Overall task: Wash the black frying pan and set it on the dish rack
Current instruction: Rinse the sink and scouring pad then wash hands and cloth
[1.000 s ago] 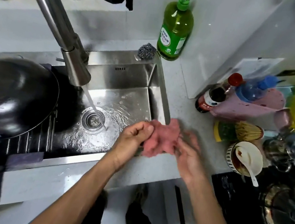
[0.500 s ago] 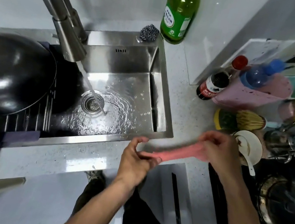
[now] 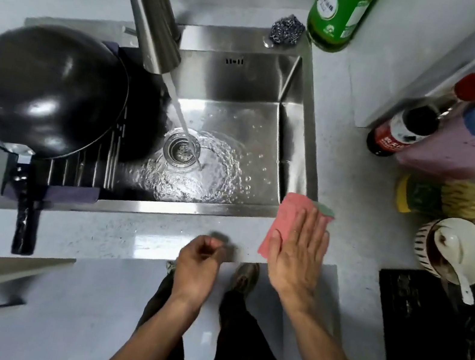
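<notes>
Now, pan: black round frying pan (image 3: 46,89) sat upside down on the slatted dish rack (image 3: 95,167).
Right hand (image 3: 296,253): fingers flat, pressing pink cloth (image 3: 286,217).
Left hand (image 3: 200,256): loosely curled, empty.
Tap: water ran.

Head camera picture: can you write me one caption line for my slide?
Right hand flattens pink cloth beside running sink; black frying pan sits upside down on dish rack.

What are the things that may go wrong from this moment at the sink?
The faucet runs unattended into the sink, wasting water and possibly splashing. The black frying pan lies upside down on the dish rack, its handle beyond the counter edge, easily bumped. The right hand pressing the pink cloth might slip.
</notes>
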The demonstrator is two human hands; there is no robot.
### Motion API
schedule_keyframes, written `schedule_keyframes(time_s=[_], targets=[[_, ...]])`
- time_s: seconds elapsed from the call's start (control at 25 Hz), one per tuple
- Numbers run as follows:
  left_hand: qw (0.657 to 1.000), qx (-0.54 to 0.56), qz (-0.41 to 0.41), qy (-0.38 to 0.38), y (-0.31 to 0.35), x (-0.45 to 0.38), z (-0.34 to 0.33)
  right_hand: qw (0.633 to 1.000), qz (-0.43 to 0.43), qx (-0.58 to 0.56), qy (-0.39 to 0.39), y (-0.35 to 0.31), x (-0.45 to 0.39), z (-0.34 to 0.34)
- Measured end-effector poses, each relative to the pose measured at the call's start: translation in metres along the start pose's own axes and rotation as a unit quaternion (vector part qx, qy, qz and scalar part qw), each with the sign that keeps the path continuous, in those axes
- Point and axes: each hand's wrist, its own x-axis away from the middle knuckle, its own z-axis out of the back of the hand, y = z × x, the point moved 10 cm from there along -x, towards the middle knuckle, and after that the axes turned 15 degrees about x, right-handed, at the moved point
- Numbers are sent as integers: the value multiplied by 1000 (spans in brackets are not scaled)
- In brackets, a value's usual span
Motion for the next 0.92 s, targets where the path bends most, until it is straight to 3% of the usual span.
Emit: schedule_keyframes(time_s=[0.16, 0.32, 0.44, 0.52, 0.56, 0.64, 0.76, 0.84, 0.92], targets=[[997, -20, -62, 36, 22, -13, 44, 995, 66, 71, -19, -39, -6, -1], [993, -8, -81, 84, 32, -14, 95, 997, 61, 37, 5, -50, -4, 2], [983, -14, -113, 144, 48, -6, 142, 969, 235, 42, 66, -184, 24, -1], [972, -43, -137, 187, 62, 0, 184, 940, 329, 63, 69, -237, 44, -6], [966, -51, -149, 207, 69, -1, 207, 941, 323, 78, 68, -232, 42, -10], [948, -104, -164, 252, 80, -8, 251, 967, 227, 101, 59, -174, 22, -14], [892, -291, -152, 310, 87, -39, 304, 990, 97, 84, 61, -118, 16, -9], [894, -309, -106, 306, 74, -57, 331, 990, 104, 77, 54, -179, 31, -11], [906, -310, -113, 265, 69, -70, 344, 979, 183, 64, 58, -280, 68, -22]])
